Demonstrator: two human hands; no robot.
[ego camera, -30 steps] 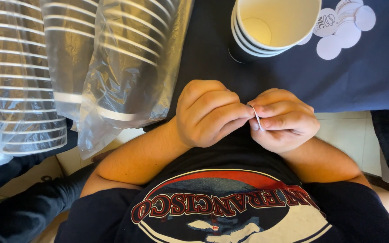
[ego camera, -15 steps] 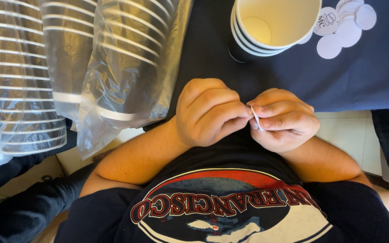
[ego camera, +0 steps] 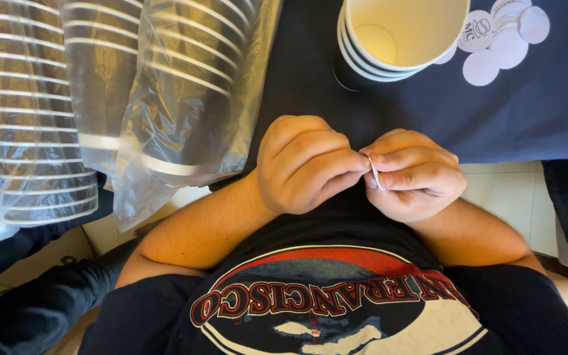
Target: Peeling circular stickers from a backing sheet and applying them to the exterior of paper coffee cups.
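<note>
1. Pinching: left hand [ego camera: 307, 164] and right hand [ego camera: 412, 174], both curled closed, fingertips meeting on one small white round sticker [ego camera: 375, 174] held edge-on between them, just above the person's chest.
2. Change against the earlier pictures: almost none. Hands, sticker and forearms sit in the same pose; only the fingertips look pressed slightly tighter. Judged meaning: the fiddly work at the sticker's edge, probably parting it from its backing, is not finished.
3. Stack of white paper cups [ego camera: 399, 39]: landmark item, upright on the dark blue cloth [ego camera: 547, 118], beyond the hands, well apart from them. Unmoved.
4. Loose white round stickers [ego camera: 504, 39]: a small cluster just right of the cup stack, touching the cloth. Count unchanged.
5. Sleeves of cups in clear plastic bags [ego camera: 100, 105]: lying left of the cup stack, overhanging the cloth's edge. Unmoved.
</note>
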